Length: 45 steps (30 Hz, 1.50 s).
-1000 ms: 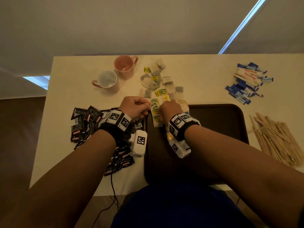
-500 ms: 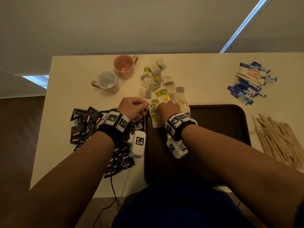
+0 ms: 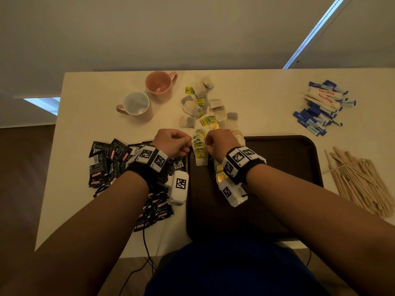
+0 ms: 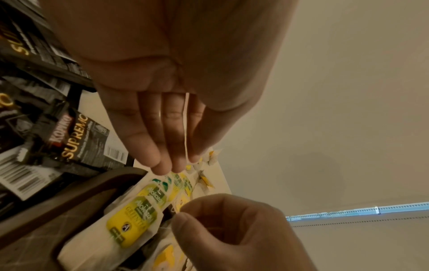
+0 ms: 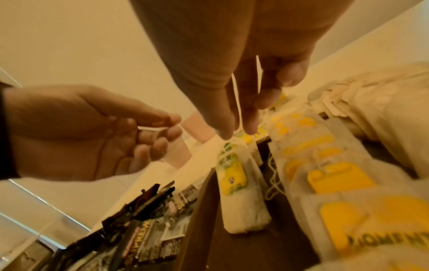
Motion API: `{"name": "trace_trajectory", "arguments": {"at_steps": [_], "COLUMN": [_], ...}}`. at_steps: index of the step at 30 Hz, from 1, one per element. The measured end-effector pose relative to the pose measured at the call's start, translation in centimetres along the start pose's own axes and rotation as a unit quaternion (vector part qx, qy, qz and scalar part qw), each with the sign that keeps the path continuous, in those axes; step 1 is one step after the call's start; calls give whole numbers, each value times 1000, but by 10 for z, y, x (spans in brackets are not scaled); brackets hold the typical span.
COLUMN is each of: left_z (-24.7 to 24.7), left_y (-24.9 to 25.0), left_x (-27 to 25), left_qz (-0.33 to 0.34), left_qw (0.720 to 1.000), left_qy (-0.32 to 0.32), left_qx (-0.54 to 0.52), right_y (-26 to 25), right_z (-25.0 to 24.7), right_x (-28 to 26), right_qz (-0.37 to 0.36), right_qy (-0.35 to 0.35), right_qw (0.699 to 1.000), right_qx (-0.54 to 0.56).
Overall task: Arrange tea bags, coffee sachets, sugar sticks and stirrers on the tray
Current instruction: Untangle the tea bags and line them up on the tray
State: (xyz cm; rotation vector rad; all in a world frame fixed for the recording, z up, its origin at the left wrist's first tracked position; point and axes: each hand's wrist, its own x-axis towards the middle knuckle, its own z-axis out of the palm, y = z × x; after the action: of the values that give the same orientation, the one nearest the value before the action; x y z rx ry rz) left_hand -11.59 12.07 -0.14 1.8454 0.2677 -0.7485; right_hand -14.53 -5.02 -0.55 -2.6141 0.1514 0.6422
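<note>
A dark brown tray (image 3: 277,189) lies in front of me. Tea bags with green and yellow tags (image 3: 199,150) lie overlapped in a row at its far left corner (image 4: 137,214) (image 5: 234,176). A second row with yellow tags (image 5: 329,174) lies beside it, under my right wrist. My left hand (image 3: 175,142) is curled and pinches a thin white tea bag string (image 5: 150,128) between thumb and forefinger. My right hand (image 3: 218,142), also curled, holds a string (image 5: 237,102) above the row. The hands hide the far end of the row.
Black coffee sachets (image 3: 106,165) are heaped left of the tray. Loose tea bags (image 3: 203,105) lie beyond it, beside two mugs (image 3: 159,85) (image 3: 136,105). Sugar sticks (image 3: 320,107) lie far right, and wooden stirrers (image 3: 363,184) right of the tray. A cable hangs over the table's near edge.
Both hands have stayed over the row of tea bags at the tray's corner, with only small finger movements.
</note>
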Motion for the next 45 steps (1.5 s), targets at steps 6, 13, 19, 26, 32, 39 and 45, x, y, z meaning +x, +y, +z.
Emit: {"name": "trace_trajectory", "arguments": {"at_steps": [6,13,19,26,32,39,45], "left_z": [8,15,17,13,9,11,11], "left_y": [-9,-13,-18,-22,-31,-35,-32], "left_x": [6,10,11,6,9,13,14], "left_qz": [-75,-86,-98,-92,-88,-72,-47], "left_qw": [997,996,995,996,995,995,994], "left_qy": [-14,-3,-15,-17,-19,10,26], "left_qx": [0,16,14,14,44,66,90], "right_y": [3,-6,-13,-16,-16,-23,-28], "right_z": [12,28,27,31,24,30,26], "right_x": [-13,-1,8,9,2,-5,-1], "right_qz": [96,162,167,183,182,190,186], "right_qy": [-115,-127,-112,-101,-81,-103,-109], "right_qw": [979,966,976,973,977,974,975], "right_qx": [141,154,79,92,76,61,57]}}
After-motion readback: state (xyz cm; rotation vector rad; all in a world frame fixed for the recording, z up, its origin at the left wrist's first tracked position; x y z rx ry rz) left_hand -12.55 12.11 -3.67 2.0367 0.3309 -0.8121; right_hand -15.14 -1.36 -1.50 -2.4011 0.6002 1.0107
